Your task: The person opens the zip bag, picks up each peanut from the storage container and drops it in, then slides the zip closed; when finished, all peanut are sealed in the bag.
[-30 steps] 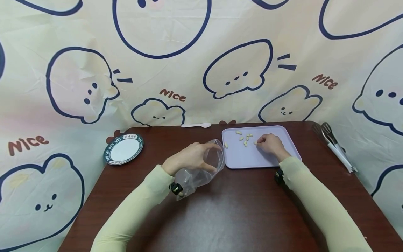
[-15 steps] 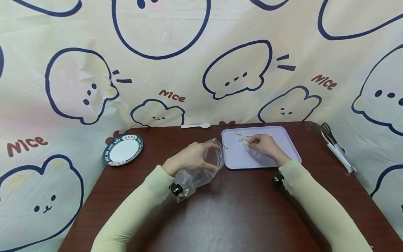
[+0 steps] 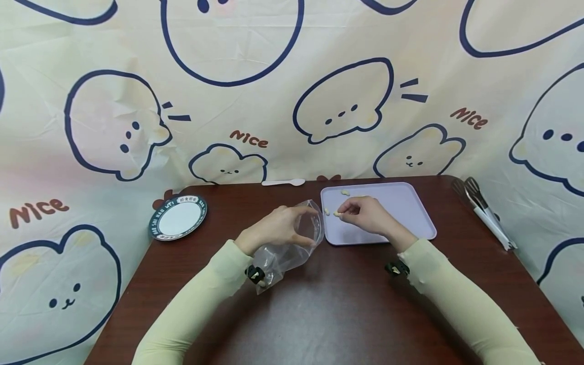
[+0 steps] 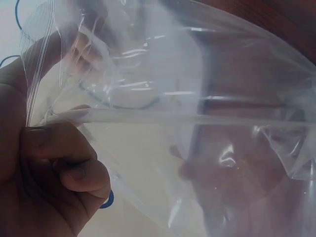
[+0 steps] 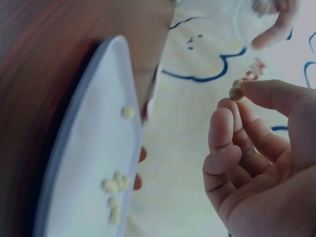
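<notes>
My left hand (image 3: 276, 228) holds a clear zip-top plastic bag (image 3: 292, 257) by its mouth, thumb and fingers spread so the opening gapes toward the tray. In the left wrist view, curled fingers (image 4: 84, 173) sit at the zip edge. Between thumb and fingertips, my right hand (image 3: 369, 215) pinches a peanut (image 5: 236, 92), over the left part of a pale lilac tray (image 3: 406, 208). Several other peanuts (image 5: 116, 182) lie on the tray in the right wrist view; in the head view the right hand covers some of them. A small light piece shows in the bag's lower corner.
A green-rimmed plate (image 3: 178, 218) is at the table's back left. At the back edge lies a white spoon (image 3: 284, 182). A whisk and another white-handled utensil (image 3: 493, 223) rest along the right edge. A printed cloth (image 3: 342, 101) hangs behind the brown table (image 3: 347, 304).
My right hand has lifted a peanut from the middle of the tray and moved left toward the bag's mouth. The left hand and bag have stayed nearly still.
</notes>
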`<state>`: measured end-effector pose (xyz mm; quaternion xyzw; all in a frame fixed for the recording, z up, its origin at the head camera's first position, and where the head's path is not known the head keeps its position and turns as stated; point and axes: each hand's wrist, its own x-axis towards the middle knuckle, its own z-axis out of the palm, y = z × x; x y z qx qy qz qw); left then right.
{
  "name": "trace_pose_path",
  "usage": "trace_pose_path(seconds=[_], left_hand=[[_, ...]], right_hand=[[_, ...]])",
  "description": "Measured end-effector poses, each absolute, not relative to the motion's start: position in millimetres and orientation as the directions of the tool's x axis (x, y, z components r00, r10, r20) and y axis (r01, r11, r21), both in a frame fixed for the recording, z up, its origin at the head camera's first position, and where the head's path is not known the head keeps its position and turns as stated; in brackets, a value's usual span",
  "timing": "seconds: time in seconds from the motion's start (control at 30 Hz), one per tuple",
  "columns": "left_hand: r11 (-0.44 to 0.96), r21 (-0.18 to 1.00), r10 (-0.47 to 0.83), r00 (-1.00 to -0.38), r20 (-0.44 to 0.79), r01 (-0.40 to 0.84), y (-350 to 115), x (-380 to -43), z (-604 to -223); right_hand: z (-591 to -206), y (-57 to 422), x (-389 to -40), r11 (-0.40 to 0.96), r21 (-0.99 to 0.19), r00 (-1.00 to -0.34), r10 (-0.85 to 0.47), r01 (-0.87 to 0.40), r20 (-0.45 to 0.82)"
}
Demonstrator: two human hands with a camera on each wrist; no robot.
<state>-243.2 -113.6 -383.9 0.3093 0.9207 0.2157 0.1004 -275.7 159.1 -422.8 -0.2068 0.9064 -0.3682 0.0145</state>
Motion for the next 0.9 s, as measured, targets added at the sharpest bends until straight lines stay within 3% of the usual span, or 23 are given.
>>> trace_pose_path(seconds=[0.47, 0.9], left_hand=[[0.705, 0.472, 0.618, -0.785, -0.041, 0.529, -112.6, -244.0, -385.2], [0.688, 0.451, 0.643, -0.766, -0.015, 0.569, -112.3, -243.9, -384.2]], right_hand=[[-409.0, 126.5, -250.2, 0.559, -0.654, -0.830, -0.519, -0.510, 0.204], [-406.9, 104.3, -241.2, 0.601, -0.620, -0.832, -0.531, -0.504, 0.161]])
